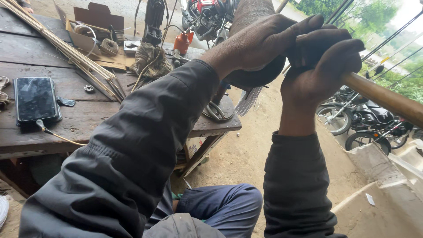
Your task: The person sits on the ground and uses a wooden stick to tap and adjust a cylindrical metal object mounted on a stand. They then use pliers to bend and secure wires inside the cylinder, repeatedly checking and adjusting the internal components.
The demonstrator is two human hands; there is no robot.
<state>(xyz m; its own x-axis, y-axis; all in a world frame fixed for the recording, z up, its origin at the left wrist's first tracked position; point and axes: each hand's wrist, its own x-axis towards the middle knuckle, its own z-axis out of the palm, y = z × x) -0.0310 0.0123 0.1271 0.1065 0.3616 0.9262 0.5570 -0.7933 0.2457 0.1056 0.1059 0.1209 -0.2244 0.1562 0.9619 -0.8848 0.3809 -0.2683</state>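
Observation:
My left hand [260, 46] wraps over a dark rounded bundle [253, 77] held up in front of me, with pale bristle-like fibres [248, 100] hanging below it. Just to its right, my right hand [319, 66] is closed around a brown bamboo stick [387, 99] that runs off toward the lower right. The two hands touch each other at the thumbs. Both arms wear dark grey sleeves. What joins the bundle to the stick is hidden under my fingers.
A worn wooden table [88, 119] stands at left with a black phone [35, 99] on a cable, a sheaf of thin sticks [66, 48], a cardboard box [94, 26], twine and an orange bottle [181, 42]. Motorcycles [365, 121] are parked at right by a concrete curb [387, 176].

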